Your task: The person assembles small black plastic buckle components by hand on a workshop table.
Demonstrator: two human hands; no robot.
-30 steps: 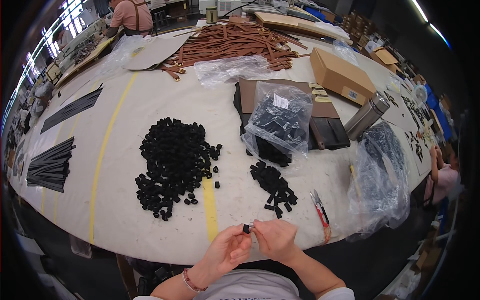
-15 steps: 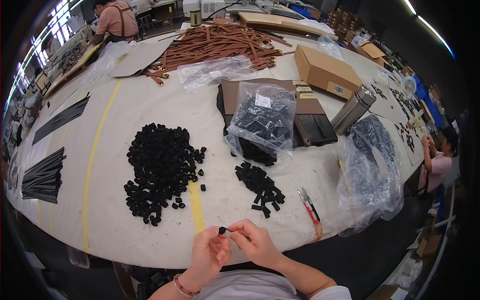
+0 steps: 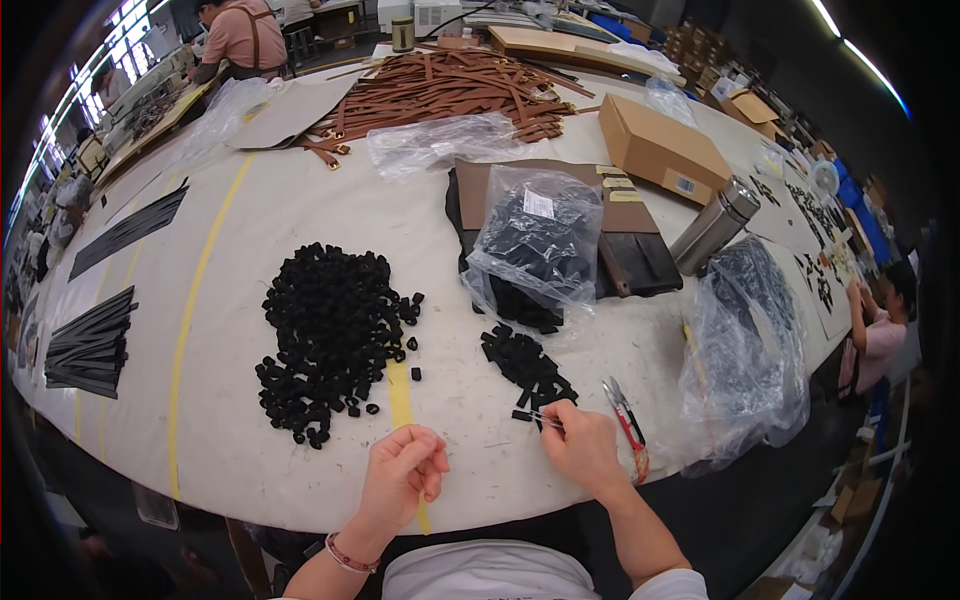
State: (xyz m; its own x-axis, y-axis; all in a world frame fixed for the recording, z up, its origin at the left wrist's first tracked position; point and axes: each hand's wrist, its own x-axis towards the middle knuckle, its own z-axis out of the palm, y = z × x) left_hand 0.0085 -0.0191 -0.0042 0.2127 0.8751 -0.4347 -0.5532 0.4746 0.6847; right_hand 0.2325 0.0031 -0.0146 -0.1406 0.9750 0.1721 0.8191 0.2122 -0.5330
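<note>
My right hand [image 3: 583, 445] is closed round metal tweezers [image 3: 540, 417], whose tips reach a small flat black piece [image 3: 521, 414]. That piece lies at the near end of a small pile of flat black pieces [image 3: 520, 355]. My left hand [image 3: 406, 465] is raised at the table's near edge with curled fingers; whatever they may hold is hidden. Beyond it, to the left, spreads a large heap of small black loops [image 3: 325, 315]. Thread snips [image 3: 626, 415] with red handles lie just right of my right hand.
A clear plastic bag [image 3: 540, 235] of black pieces rests on dark leather panels [image 3: 640, 260]. To the right are a steel flask [image 3: 715, 225], a cardboard box [image 3: 660, 150] and another filled bag [image 3: 745, 350]. Brown straps [image 3: 450, 95] are piled at the back; black strips [image 3: 92, 345] lie left.
My right hand has moved away from the left, to the small pile, with the tweezers. The black loop seen at my left fingertips no longer shows. My left hand has lowered slightly and curled.
</note>
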